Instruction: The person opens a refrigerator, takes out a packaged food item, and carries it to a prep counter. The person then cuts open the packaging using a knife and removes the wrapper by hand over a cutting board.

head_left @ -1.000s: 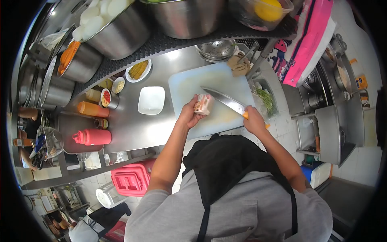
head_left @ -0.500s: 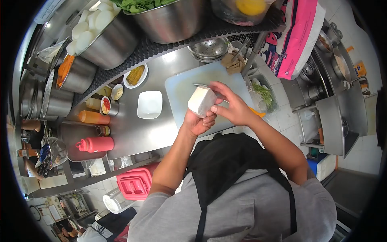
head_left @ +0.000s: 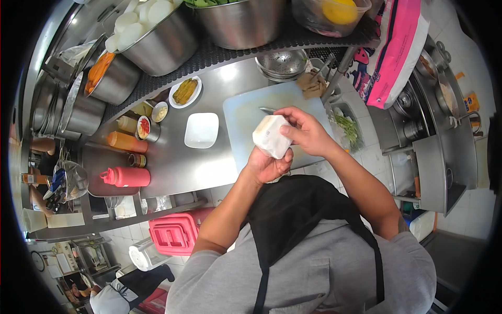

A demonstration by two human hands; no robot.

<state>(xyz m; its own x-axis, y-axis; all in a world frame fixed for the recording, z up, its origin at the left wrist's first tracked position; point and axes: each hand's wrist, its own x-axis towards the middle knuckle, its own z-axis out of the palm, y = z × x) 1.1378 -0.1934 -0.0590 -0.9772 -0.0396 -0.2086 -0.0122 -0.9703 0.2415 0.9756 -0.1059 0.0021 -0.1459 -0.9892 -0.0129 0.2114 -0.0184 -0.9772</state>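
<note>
We see the small white boxy block in pale wrapping (head_left: 272, 137) held up over the near part of the cutting board, tilted. Our left hand (head_left: 263, 165) is cupped beneath it, fingers curled round its underside. Our right hand (head_left: 309, 134) is partly closed, thumb against the block's side; we cannot tell whether it grips or only touches.

We judge the work early: the block looks whole, with wrapping around at least its sides. Whether the creamy upper face is bare, we cannot tell. The wrapping's removal looks unfinished.

Behind the right hand, a steel-bladed knife (head_left: 267, 110), mostly hidden, shows over the pale blue rectangular cutting board (head_left: 238, 112). Left of that, a white squarish bowl (head_left: 201, 131) stands on the shiny steel surface (head_left: 175, 170).
</note>
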